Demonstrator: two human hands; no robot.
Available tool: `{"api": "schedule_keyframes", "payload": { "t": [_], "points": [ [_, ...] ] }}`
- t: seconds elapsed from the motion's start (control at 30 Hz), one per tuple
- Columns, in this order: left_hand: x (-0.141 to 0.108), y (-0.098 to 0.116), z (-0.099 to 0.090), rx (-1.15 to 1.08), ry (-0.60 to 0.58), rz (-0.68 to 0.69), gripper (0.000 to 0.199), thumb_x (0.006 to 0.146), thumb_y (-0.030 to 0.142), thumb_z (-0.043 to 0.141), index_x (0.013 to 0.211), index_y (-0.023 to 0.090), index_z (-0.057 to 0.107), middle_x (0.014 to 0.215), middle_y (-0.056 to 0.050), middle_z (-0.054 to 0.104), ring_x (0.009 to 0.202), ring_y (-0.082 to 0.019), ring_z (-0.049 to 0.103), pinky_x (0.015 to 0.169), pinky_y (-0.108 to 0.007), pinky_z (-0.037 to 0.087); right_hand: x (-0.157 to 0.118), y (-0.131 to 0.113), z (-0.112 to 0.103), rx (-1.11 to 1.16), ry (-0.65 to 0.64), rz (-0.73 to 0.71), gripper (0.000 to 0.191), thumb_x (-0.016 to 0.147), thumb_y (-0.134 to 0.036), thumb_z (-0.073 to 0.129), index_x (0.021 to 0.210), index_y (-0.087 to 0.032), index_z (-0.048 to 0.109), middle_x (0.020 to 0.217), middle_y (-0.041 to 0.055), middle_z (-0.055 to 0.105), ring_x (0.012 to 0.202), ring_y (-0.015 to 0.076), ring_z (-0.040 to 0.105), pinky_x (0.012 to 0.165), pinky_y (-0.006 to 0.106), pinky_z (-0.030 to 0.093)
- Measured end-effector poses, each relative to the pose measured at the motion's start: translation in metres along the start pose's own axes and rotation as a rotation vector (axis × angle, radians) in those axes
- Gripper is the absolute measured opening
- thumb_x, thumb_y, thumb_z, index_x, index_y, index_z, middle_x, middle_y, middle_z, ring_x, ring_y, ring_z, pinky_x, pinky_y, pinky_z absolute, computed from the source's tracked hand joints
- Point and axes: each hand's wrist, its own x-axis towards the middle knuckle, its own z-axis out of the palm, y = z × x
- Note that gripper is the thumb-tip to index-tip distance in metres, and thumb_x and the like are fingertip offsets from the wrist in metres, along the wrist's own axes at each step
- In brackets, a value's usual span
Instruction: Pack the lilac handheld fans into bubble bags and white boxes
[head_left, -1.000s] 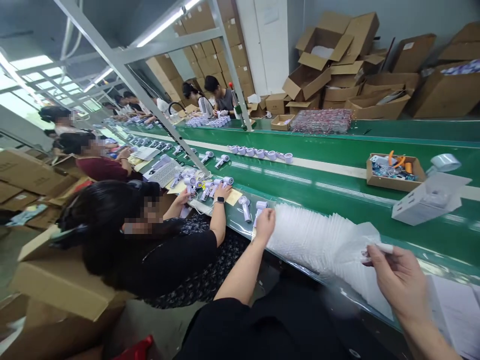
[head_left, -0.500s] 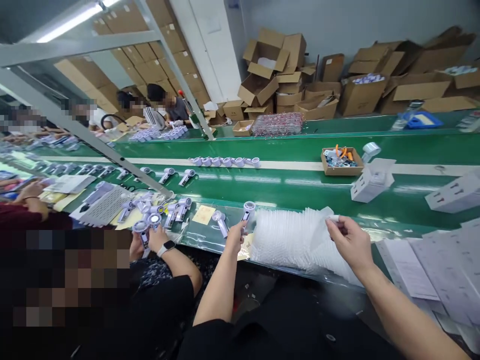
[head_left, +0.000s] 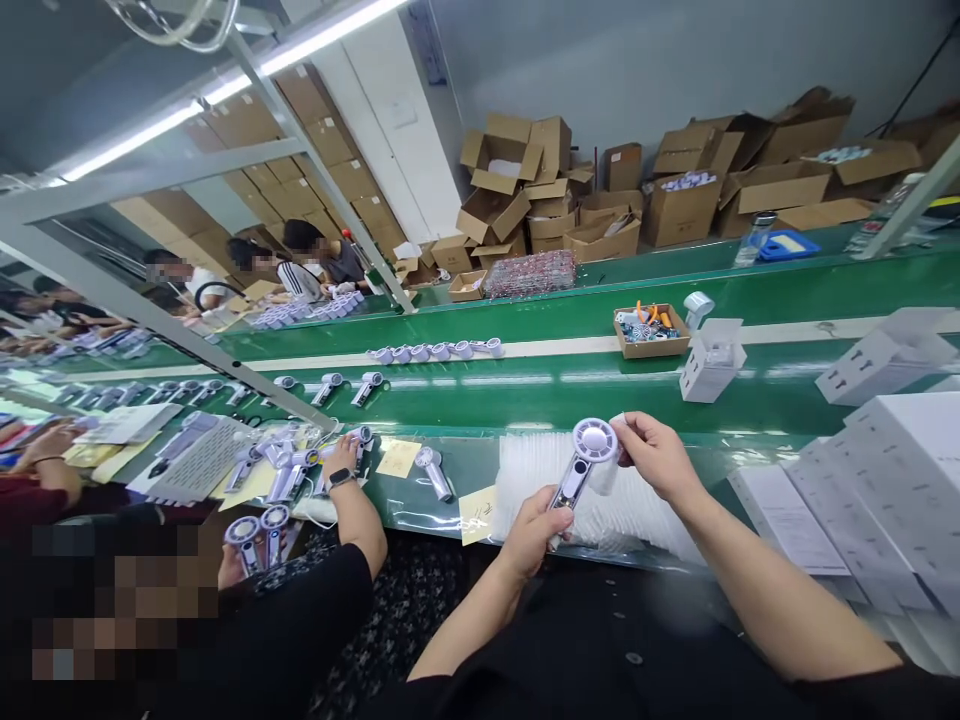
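Note:
My left hand (head_left: 534,530) is wrapped round the handle of a white and lavender handheld fan (head_left: 595,440), its round head tilted up. Close beside the fan head, my right hand (head_left: 660,455) pinches a thin translucent white bag (head_left: 604,480), which hangs partly behind the fan. Whether the fan touches the bag, I cannot tell. Under both hands lies a row of overlapping white bags (head_left: 649,520) at the bench edge. Another handheld fan (head_left: 433,473) rests on the green bench to the left, near a yellow paper note (head_left: 477,515).
At left, a co-worker's hand (head_left: 341,460) reaches to a pile of fans, the other holding two. On the green conveyor stand a carton of small parts (head_left: 651,335) and an open white box (head_left: 712,360). White boxes (head_left: 892,490) are stacked at right.
My left hand has brought the fan from the bench rightward to beside my right hand. The bag has come away from the row, toward the fan. The view has shifted slightly.

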Motion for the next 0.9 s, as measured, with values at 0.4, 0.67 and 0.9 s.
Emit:
{"api": "schedule_keyframes", "payload": {
  "t": [0.4, 0.67, 0.9],
  "points": [
    [0.004, -0.001, 0.019, 0.323, 0.072, 0.048, 0.033, 0.068, 0.045, 0.058, 0.081, 0.015, 0.053, 0.061, 0.002, 0.047, 0.054, -0.01, 0.043, 0.05, -0.021, 0.029, -0.002, 0.003, 0.002, 0.296, 0.195, -0.068, 0.032, 0.072, -0.049, 0.063, 0.082, -0.018, 0.064, 0.072, 0.0011, 0.062, 0.066, 0.0151, 0.053, 0.063, 0.029, 0.045],
    [0.007, 0.003, 0.038, 1.194, 0.309, 0.161, 0.026, 0.08, 0.044, 0.05, 0.094, 0.022, 0.05, 0.072, -0.002, 0.059, 0.065, -0.019, 0.055, 0.06, -0.027, 0.03, -0.014, 0.014, 0.016, 0.369, 0.272, -0.043, 0.029, 0.073, -0.05, 0.061, 0.08, -0.023, 0.06, 0.081, 0.0026, 0.061, 0.077, 0.0178, 0.056, 0.07, 0.033, 0.049],
    [0.024, -0.004, 0.053, 1.25, 0.344, 0.222, 0.031, 0.082, 0.044, 0.047, 0.1, 0.018, 0.05, 0.081, -0.009, 0.063, 0.072, -0.025, 0.06, 0.062, -0.03, 0.035, -0.018, 0.034, 0.021, 0.253, 0.236, -0.091, 0.033, 0.077, -0.056, 0.052, 0.086, -0.024, 0.054, 0.086, 0.0025, 0.06, 0.083, 0.0196, 0.058, 0.067, 0.033, 0.052]
  ]
}}
